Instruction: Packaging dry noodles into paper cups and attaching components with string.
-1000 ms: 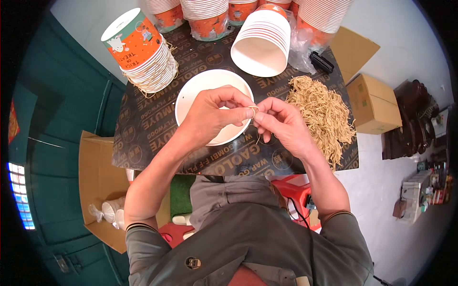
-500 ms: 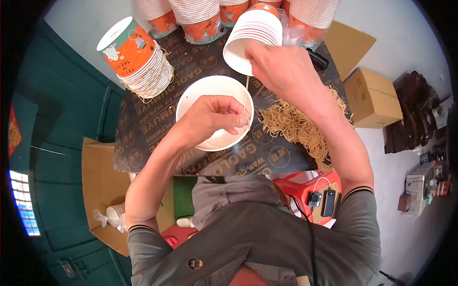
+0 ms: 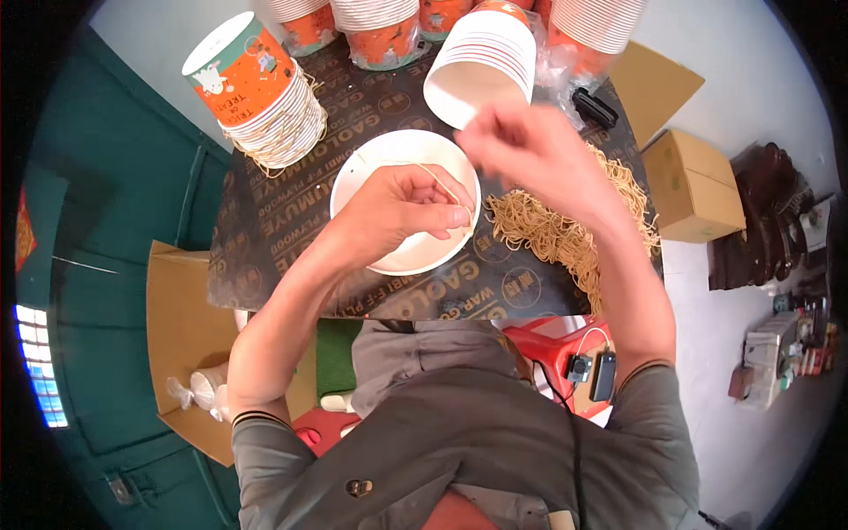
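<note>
An open white paper bucket [image 3: 408,144] sits before me, its mouth toward me. Over its right rim, my left hand [image 3: 402,208] is closed in a pinch on a thin tan cord [image 3: 442,177], which crosses the bucket's mouth. My right hand [image 3: 534,159] hovers above and to the right, beside the mouth of a tipped stack of white buckets [image 3: 481,71]; its fingers are smeared by motion, so their grip is unclear. Beneath my right forearm lies a heap of tan cords [image 3: 556,238].
Back left stands an upside-down stack of orange-and-green printed buckets [image 3: 256,79] with cords hanging around it. More bucket stacks [image 3: 380,31] in plastic line the back. A black object [image 3: 594,108] lies at the right edge of the dark table [image 3: 291,221]. Cardboard boxes [image 3: 693,185] flank it.
My right hand has come down slightly, away from the stack's mouth, and is now blurred. The cord at my left hand now lies across the bucket's mouth. The whole view has shifted a little.
</note>
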Demonstrator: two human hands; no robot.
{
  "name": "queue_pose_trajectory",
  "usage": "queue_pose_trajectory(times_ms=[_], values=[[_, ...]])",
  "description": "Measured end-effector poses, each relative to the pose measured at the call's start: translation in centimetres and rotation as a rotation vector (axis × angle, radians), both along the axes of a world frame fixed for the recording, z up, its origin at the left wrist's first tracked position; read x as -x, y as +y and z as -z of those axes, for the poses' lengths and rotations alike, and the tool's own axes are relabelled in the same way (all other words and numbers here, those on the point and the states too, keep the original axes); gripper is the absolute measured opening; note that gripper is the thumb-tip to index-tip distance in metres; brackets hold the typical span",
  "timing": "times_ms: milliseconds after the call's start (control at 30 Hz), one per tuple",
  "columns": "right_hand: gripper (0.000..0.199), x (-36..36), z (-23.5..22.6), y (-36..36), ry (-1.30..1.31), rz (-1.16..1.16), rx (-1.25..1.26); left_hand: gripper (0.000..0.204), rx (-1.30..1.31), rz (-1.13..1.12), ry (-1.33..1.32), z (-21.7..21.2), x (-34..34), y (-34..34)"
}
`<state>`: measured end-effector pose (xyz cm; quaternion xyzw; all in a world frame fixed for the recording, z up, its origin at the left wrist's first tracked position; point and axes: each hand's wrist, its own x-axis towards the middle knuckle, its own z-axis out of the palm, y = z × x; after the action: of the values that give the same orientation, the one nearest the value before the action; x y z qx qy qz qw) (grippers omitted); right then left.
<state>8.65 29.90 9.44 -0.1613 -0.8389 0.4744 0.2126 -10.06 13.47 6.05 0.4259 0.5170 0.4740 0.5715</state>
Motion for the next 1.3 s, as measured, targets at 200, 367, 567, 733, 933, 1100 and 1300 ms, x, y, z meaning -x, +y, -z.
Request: queue_pose_trajectory(times_ms=[200,367,567,733,933,1100,1300], values=[[0.021,-4.0,4.7,-4.1,0.0,0.021,0.469,0.019,-0.117,-0.024,0.026,0.8,-0.4,-0.1],[0.021,-4.5,5.4,-3.9,0.004,-0.023,0.484,0.016,-0.338,-0.064,0.224,1.7,-0.8,0.3],[0.019,-4.4,5.7,-3.7,0.046,-0.029,0.541,0.015,-0.265,-0.079,0.259,0.7,-1.4,0.1],[0.02,-4.7,5.7,-3.1,0.047,-0.064,0.569,0.014,-0.245,-0.079,0.317,0.4,-1.7,0.0],[0.02,-5.0,5.4,-1.9,0.001,-0.122,0.687,0.015,-0.221,-0.067,0.395,0.1,-2.0,-0.1],[0.017,-5.3,5.3,-1.6,-0.029,-0.128,0.778,0.014,-0.258,-0.069,0.415,0.0,-2.3,0.0],[0.016,-5.7,6.3,-1.7,0.019,-0.082,0.742,0.017,-0.241,-0.088,0.363,0.3,-1.8,0.3]])
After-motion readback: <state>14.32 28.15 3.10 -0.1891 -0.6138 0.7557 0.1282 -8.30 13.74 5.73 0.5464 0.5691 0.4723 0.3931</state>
